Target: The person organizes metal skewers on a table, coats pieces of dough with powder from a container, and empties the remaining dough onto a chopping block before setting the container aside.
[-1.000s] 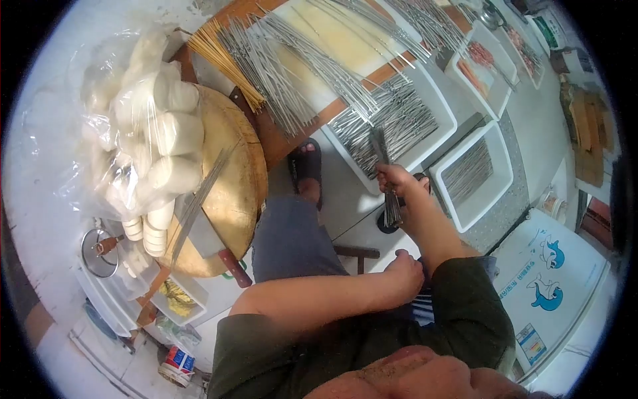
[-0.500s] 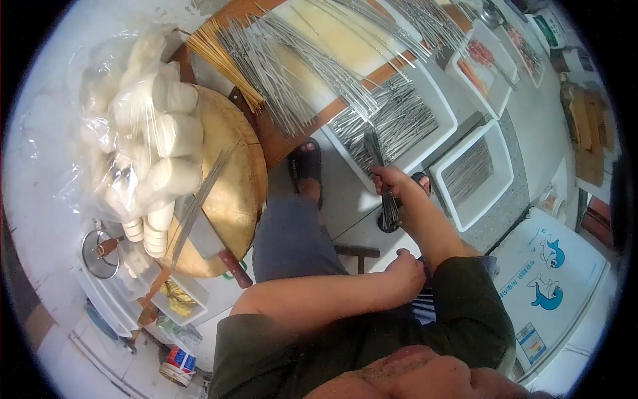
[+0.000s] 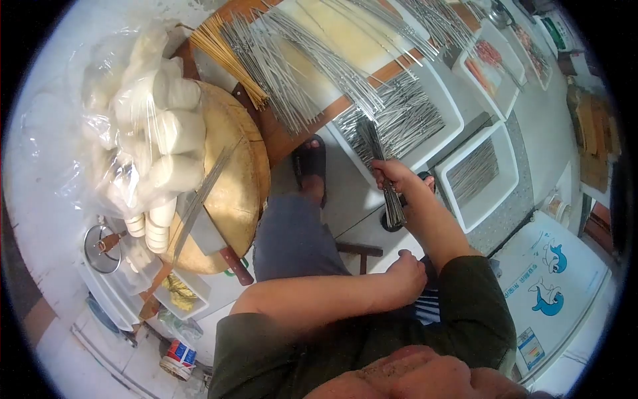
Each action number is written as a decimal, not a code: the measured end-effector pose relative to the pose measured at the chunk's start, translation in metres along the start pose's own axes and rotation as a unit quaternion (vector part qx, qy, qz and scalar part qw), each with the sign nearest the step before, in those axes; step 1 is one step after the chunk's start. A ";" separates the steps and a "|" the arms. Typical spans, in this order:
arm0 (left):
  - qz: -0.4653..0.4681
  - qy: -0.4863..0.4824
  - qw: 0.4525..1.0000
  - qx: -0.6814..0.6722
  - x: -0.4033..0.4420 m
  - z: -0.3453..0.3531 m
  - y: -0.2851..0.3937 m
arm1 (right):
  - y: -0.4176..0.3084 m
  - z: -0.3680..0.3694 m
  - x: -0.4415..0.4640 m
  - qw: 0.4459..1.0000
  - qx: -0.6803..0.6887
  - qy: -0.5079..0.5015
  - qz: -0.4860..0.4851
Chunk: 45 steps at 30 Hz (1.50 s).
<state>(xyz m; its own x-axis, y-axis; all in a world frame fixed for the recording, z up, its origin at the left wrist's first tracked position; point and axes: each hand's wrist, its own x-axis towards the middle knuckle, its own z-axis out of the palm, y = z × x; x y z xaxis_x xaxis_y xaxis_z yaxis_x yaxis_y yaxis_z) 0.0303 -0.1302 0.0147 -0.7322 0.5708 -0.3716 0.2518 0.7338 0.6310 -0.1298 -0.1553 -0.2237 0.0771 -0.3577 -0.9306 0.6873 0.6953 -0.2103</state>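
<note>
My right hand (image 3: pixel 393 175) is closed around a bundle of thin metal skewers (image 3: pixel 392 203). The bundle's far end lies over the near corner of a white bin (image 3: pixel 454 130) full of loose skewers (image 3: pixel 405 110). Closer to my body, my left hand (image 3: pixel 407 276) is curled into a loose fist by my lap, with no object showing from it. More metal skewers (image 3: pixel 286 73) and a bunch of bamboo sticks (image 3: pixel 232 56) lie across a brown board (image 3: pixel 286 143) beyond my knee.
On the left, a round chopping block (image 3: pixel 236 166) carries a cleaver (image 3: pixel 209 236), several skewers and a plastic bag of pale cylindrical pieces (image 3: pixel 176 133). A second white bin (image 3: pixel 488 206) with skewers stands to the right, near a white lid with dolphins (image 3: pixel 551 266).
My right hand has shifted very slightly right and up in the view, still gripping the skewer bundle. The whole scene has moved slightly with the camera; my left hand stays by my lap.
</note>
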 end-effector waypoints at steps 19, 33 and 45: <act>-0.006 0.025 0.997 0.075 -0.014 -0.006 -0.007 | -0.145 -0.049 0.153 0.942 0.225 0.100 -0.230; -0.011 0.065 0.998 -0.018 -0.015 -0.024 -0.002 | -0.235 -0.017 -0.092 0.608 -0.199 0.446 -0.626; -0.007 0.041 0.999 -0.013 -0.017 -0.044 -0.014 | -0.216 0.177 -0.077 0.307 -0.690 0.092 -0.649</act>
<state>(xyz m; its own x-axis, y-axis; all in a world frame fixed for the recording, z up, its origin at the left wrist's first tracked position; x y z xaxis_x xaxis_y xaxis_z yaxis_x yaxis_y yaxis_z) 0.0118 -0.1663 0.0419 -0.7849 0.5279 -0.3243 0.2259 0.7313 0.6436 -0.1560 -0.3883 -0.0533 0.2567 -0.9385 0.2308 -0.9172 -0.3119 -0.2479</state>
